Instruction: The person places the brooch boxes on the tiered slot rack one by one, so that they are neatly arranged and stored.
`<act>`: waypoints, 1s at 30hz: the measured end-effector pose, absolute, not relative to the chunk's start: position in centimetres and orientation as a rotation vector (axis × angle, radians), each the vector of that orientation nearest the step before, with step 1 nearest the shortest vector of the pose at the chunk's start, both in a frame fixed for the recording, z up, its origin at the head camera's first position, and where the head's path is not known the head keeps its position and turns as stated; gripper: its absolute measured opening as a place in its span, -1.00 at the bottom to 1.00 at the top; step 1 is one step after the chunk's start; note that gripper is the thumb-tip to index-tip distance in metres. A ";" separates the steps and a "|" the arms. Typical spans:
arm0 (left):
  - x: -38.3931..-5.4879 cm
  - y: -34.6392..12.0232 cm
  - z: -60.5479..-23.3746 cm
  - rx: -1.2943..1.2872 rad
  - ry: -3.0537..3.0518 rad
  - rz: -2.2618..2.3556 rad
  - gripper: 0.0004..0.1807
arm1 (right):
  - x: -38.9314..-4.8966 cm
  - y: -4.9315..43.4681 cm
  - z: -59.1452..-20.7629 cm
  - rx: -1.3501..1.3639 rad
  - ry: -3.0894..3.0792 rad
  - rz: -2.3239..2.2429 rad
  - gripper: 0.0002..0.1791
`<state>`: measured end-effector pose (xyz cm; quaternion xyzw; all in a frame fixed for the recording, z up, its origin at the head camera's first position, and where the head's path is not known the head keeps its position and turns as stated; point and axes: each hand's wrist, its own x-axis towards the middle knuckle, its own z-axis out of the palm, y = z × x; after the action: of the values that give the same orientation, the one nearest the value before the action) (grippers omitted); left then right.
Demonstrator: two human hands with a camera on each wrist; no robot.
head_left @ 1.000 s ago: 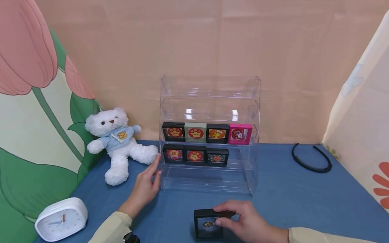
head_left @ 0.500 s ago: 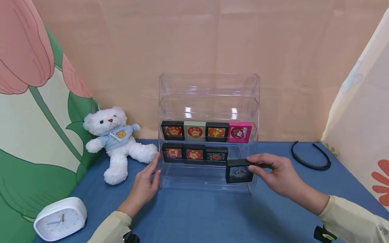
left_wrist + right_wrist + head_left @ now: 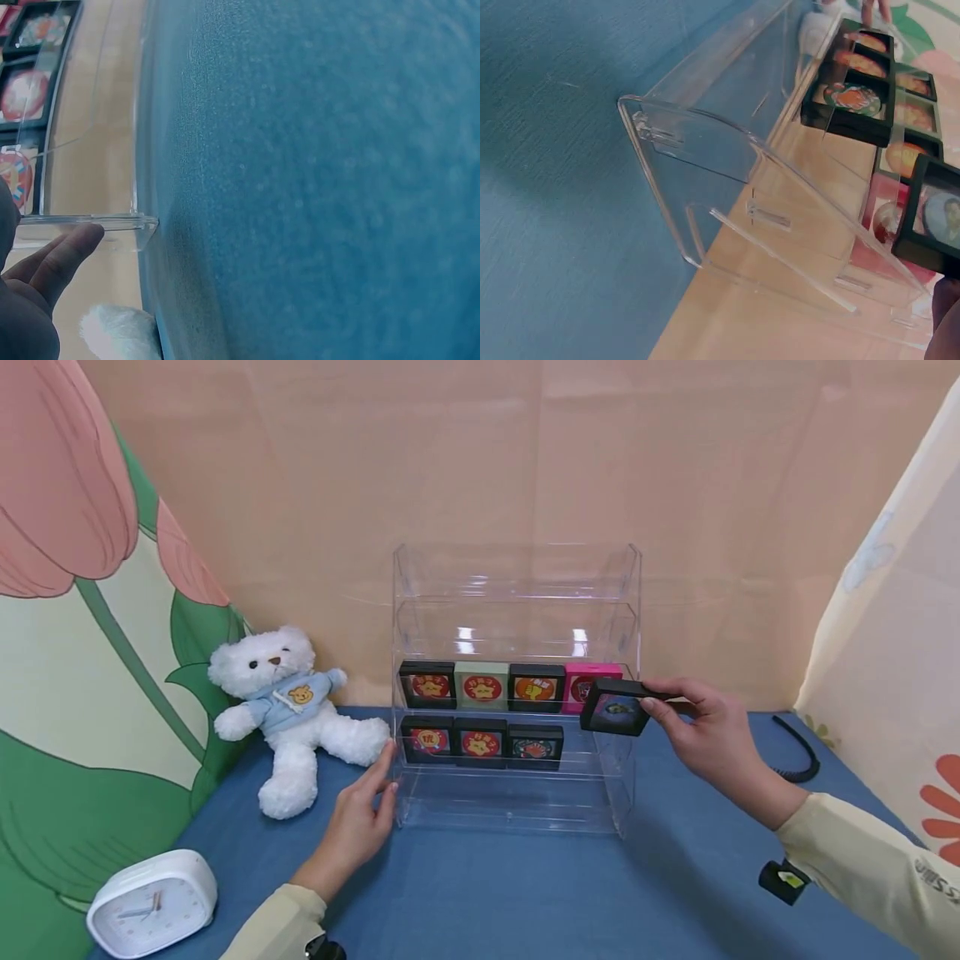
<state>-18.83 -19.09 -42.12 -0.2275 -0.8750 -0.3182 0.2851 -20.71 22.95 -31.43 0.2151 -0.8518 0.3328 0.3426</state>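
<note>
In the head view my right hand (image 3: 716, 739) pinches a small black display frame (image 3: 611, 710) by its right edge, thumb in front. It is held tilted in the air before the right side of a clear acrylic tiered rack (image 3: 510, 817), partly covering a pink frame (image 3: 577, 687). In the right wrist view the held frame (image 3: 937, 214) shows a round item behind its window. My left hand (image 3: 356, 818) rests extended fingers against the rack's left side. Three black frames, including one with a crab-like picture (image 3: 535, 748), stand on the tier below the pink one.
Beside the rack's left side sits a white teddy bear (image 3: 292, 718) in a blue hoodie. A white alarm clock (image 3: 153, 902) stands at the front left. On the right lies a black headband (image 3: 802, 756), partly hidden by my right hand. Blue cloth (image 3: 495, 893) covers the table.
My right hand has lifted the black display frame from the tabletop, up and rightward, to the height of the pink frame's tier. My left hand stays at the rack's left side.
</note>
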 end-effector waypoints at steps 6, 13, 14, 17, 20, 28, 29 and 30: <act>-18.7 -19.1 -42.2 -0.600 -2.348 -0.865 -0.28 | -21.4 22.4 -32.4 0.626 -2.175 0.821 -0.65; -18.8 -19.0 -42.3 -0.607 -2.341 -0.865 -0.27 | -21.2 21.7 -34.1 0.546 -2.218 0.769 -0.64; -18.8 -19.1 -42.3 -0.604 -2.338 -0.860 -0.27 | -21.2 21.6 -34.4 0.527 -2.232 0.772 -0.64; -18.9 -19.1 -42.4 -0.597 -2.327 -0.848 -0.25 | -21.2 21.4 -35.0 0.483 -2.277 0.790 -0.65; -18.9 -19.1 -42.5 -0.595 -2.319 -0.834 -0.25 | -21.1 21.3 -35.5 0.465 -2.294 0.798 -0.65; -19.0 -19.1 -42.6 -0.600 -2.320 -0.841 -0.25 | -21.0 20.5 -36.4 0.486 -2.303 0.743 -0.66; -19.0 -19.1 -42.6 -0.598 -2.323 -0.841 -0.25 | -21.0 20.4 -36.5 0.485 -2.309 0.734 -0.66; -19.0 -19.1 -42.6 -0.599 -2.325 -0.840 -0.25 | -21.0 20.3 -36.5 0.483 -2.316 0.724 -0.65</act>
<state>-18.99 -19.15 -42.57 -0.2251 -0.8734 -0.3157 0.2946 -21.01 20.30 -36.49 0.1843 -0.8845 0.2763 0.3277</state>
